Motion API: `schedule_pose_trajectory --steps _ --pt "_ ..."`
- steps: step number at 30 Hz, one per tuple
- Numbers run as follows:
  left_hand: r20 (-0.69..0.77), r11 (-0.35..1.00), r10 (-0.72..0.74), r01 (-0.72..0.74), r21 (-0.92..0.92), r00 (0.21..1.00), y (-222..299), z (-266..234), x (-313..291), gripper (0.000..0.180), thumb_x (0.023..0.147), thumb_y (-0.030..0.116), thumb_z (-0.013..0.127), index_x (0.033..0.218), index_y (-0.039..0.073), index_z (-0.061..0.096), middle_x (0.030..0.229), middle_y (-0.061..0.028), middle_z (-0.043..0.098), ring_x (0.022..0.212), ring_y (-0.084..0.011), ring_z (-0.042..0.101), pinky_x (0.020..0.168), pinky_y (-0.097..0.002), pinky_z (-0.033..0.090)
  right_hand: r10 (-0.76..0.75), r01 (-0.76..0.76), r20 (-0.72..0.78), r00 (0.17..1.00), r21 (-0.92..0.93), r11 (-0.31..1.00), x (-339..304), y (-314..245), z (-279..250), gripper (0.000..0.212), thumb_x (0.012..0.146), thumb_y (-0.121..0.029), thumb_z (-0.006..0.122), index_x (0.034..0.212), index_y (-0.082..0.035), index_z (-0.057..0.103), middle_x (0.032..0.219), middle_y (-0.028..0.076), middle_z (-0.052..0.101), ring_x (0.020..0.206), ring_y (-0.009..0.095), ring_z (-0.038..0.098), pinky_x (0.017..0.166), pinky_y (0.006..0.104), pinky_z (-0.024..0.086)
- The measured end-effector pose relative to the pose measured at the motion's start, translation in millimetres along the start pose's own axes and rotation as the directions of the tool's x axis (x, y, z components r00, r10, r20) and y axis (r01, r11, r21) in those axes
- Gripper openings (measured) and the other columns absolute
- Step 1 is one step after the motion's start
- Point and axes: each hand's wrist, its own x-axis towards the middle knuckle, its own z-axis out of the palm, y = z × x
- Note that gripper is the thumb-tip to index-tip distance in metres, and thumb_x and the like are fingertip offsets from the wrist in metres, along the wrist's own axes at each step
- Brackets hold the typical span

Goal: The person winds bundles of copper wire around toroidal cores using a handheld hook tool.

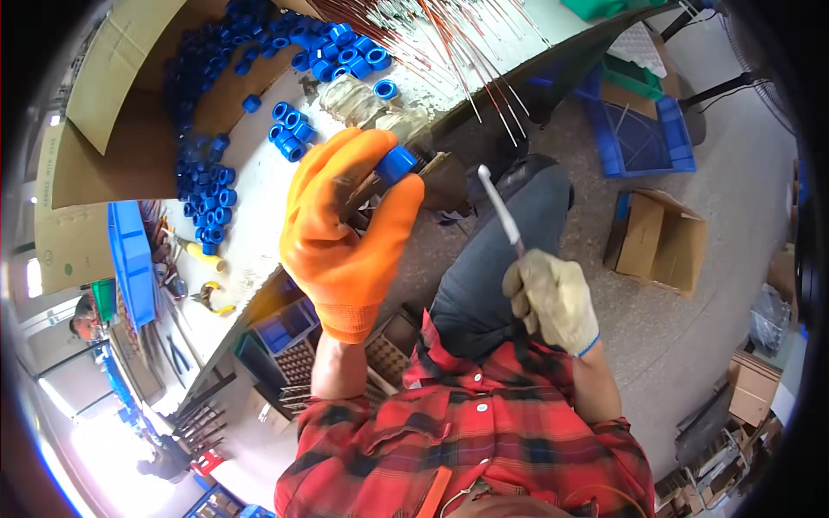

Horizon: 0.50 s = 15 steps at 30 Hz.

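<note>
In an orange glove, my left hand point(352, 229) pinches a blue ring-shaped cap point(396, 164) between thumb and fingers, above the bench's front edge. My right hand point(553, 298), in a pale work glove, is closed round a slim metal hand tool point(501, 207) with a small rounded tip; its handle is hidden in the fist. The tool points up and away over my thigh, apart from the blue cap. Just beyond my left hand, a cloth-wrapped block point(352, 101) sits at the bench edge. Several loose blue caps point(290, 131) lie left of it.
An open cardboard box point(112, 164) spills many blue caps onto the white bench point(259, 186). Thin red and silver rods point(458, 43) overhang the far edge. Yellow-handled pliers point(211, 298) lie at left. A blue crate point(643, 138) and a cardboard box point(661, 242) stand on the floor at right.
</note>
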Motion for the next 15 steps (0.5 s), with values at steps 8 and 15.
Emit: schedule_pose_trajectory --steps 8,15 --pt "0.049 0.943 0.219 -0.224 0.246 0.975 -9.1 -3.0 -3.6 0.041 0.073 0.006 0.096 0.112 0.008 0.084 0.113 -0.0049 0.085 0.116 -0.0315 0.077 0.103 -0.0425 0.057 0.065 -0.065 -0.006 0.998 -0.196 0.978 28.7 13.5 8.5 0.045 0.112 -0.040 0.060 0.088 -0.004 0.072 0.063 0.003 0.063 0.052 0.010 0.056 0.053 0.0308 0.045" --pt "0.146 0.925 0.255 -0.285 0.252 0.956 -6.6 -11.5 8.0 0.040 0.074 0.007 0.096 0.112 0.008 0.084 0.113 -0.0040 0.085 0.115 -0.0313 0.078 0.101 -0.0422 0.058 0.051 -0.004 0.156 0.986 -0.290 0.957 24.3 17.9 7.1 0.041 0.111 -0.033 0.060 0.087 -0.003 0.071 0.063 0.004 0.064 0.054 0.011 0.061 0.051 0.0310 0.045"
